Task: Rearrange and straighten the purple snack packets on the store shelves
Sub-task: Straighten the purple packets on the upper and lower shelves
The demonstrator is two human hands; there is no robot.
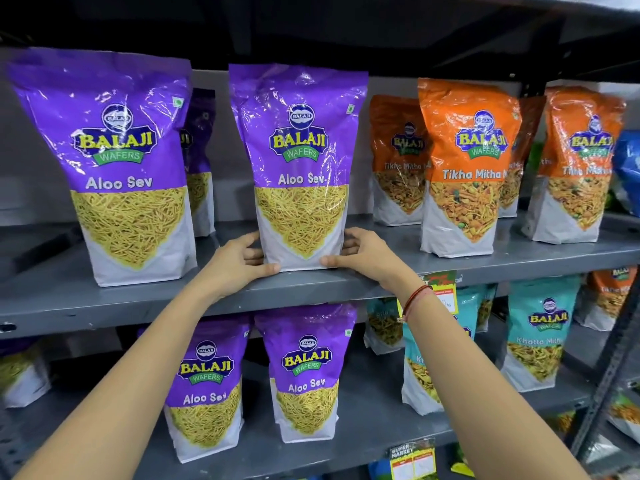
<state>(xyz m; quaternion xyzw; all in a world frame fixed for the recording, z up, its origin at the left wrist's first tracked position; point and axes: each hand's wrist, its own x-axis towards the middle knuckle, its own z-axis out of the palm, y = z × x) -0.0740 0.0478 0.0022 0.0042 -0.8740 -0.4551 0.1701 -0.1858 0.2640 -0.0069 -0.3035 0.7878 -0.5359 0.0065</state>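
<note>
A purple Aloo Sev packet (299,161) stands upright in the middle of the upper grey shelf (311,289). My left hand (242,263) grips its lower left corner and my right hand (360,252) grips its lower right corner. A second purple packet (114,161) stands to the left, near the shelf's front edge, with a third purple packet (201,161) half hidden behind it. On the lower shelf (367,424) two more purple packets (207,386) (306,372) stand side by side, the left one leaning slightly.
Several orange Tikha Mitha packets (467,164) fill the upper shelf's right side. Teal packets (540,334) stand on the lower shelf at right, behind a yellow price tag (446,296). A blue packet (628,168) shows at the far right edge. A dark shelf board overhangs above.
</note>
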